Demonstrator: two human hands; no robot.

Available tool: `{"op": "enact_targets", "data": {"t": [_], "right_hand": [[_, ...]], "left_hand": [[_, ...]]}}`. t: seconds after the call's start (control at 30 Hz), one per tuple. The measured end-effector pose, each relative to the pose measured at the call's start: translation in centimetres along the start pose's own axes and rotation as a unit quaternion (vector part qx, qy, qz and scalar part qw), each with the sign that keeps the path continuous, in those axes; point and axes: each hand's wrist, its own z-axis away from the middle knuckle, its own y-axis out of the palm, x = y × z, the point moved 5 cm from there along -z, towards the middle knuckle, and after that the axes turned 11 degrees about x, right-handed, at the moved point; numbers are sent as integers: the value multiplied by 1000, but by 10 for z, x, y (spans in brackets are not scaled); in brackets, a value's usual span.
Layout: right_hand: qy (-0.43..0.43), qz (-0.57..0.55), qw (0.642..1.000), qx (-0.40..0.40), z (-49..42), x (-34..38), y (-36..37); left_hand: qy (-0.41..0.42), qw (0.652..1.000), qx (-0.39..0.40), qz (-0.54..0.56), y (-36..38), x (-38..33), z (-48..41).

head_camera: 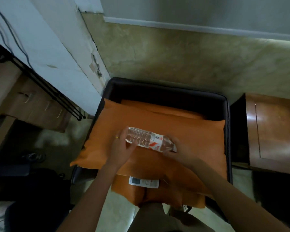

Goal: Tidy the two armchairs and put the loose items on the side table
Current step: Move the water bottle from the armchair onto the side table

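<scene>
A clear plastic water bottle (146, 139) with a red and white label lies sideways over an orange cushion (182, 131) on a dark armchair (166, 91). My left hand (122, 146) grips the bottle's left end, fingers wrapped around it. My right hand (182, 149) holds the bottle's right end, which it partly hides. A white remote control (143, 182) lies on a second orange cushion (157, 193) at the seat's front edge, close below my wrists. The brown wooden side table (274, 131) stands just right of the armchair.
A white wall corner (65, 56) rises left of the armchair. Cardboard boxes (32, 101) and a black metal rack (49, 87) sit at far left. Dark objects lie on the floor at lower left. My leg shows at the bottom centre.
</scene>
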Motion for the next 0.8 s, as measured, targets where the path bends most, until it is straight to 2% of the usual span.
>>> {"op": "enact_targets", "data": {"t": [0.07, 0.23, 0.4, 0.5, 0.67, 0.8], "right_hand": [[6, 10, 1000, -8, -6, 3, 3], [13, 34, 999, -24, -5, 15, 7], [-20, 16, 997, -67, 38, 3, -13], [-24, 15, 995, -92, 77, -17, -35], [-27, 44, 984, -169, 149, -67, -71], [-33, 7, 979, -200, 197, -122, -89]], "left_hand": [[6, 999, 20, 32, 2, -3, -4], [0, 998, -4, 67, 5, -1, -6], [39, 990, 46, 124, 24, -24, 2], [70, 988, 68, 122, 47, -51, 10], [136, 985, 51, 95, 94, -103, 26], [152, 985, 53, 55, 150, -131, 38]]}}
